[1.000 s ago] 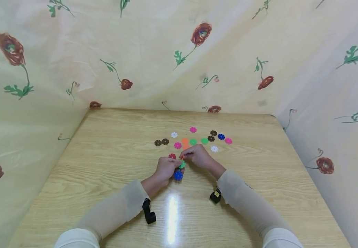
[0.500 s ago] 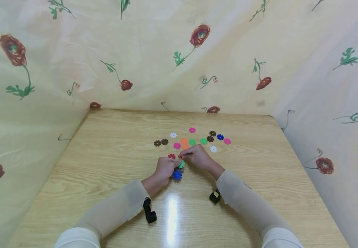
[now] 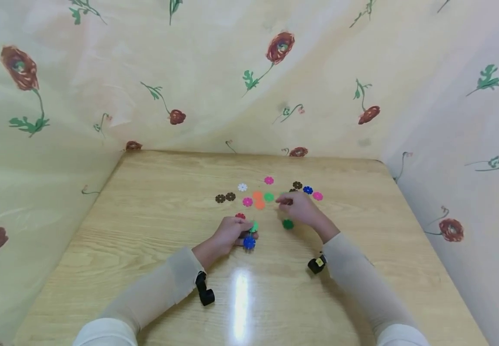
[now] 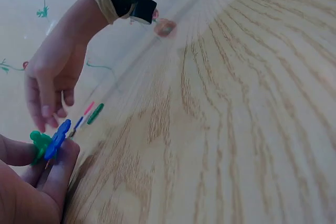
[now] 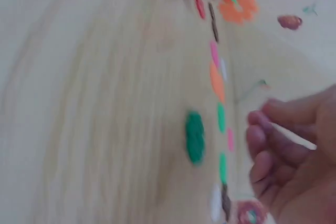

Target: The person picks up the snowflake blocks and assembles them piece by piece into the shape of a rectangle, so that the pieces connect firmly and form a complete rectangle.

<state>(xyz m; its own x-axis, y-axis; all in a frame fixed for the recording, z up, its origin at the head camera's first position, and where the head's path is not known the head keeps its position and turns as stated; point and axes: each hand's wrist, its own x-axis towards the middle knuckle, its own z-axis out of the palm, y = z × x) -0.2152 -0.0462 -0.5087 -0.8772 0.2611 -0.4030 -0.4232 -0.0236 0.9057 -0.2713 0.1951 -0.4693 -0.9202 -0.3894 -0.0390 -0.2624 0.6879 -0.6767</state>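
Observation:
My left hand (image 3: 227, 234) pinches joined flower-shaped plastic discs between thumb and fingers, a little above the wooden table. Among them are a blue disc (image 3: 249, 242) and a green disc (image 3: 255, 226); in the right wrist view an orange disc (image 5: 239, 8) is fixed to the held pieces. My right hand (image 3: 303, 210) hovers over the table to the right, its fingers loosely curled with nothing between them. Below it lies a dark green disc (image 3: 288, 224). Past its fingertips lies a light green disc (image 3: 268, 197). Part of another disc group is hidden behind the right hand.
Loose discs lie in a band across the table (image 3: 167, 206): orange (image 3: 260, 204), pink (image 3: 247, 202), brown (image 3: 220, 198), white (image 3: 243, 187) and blue (image 3: 307, 190). A red disc (image 3: 240, 216) sits just beyond the left hand. Flowered sheeting (image 3: 215, 72) encloses the back and sides.
My right hand has left the held discs and moved to the right, over the table. The dark green disc has come into view. My left hand keeps its grip almost in place.

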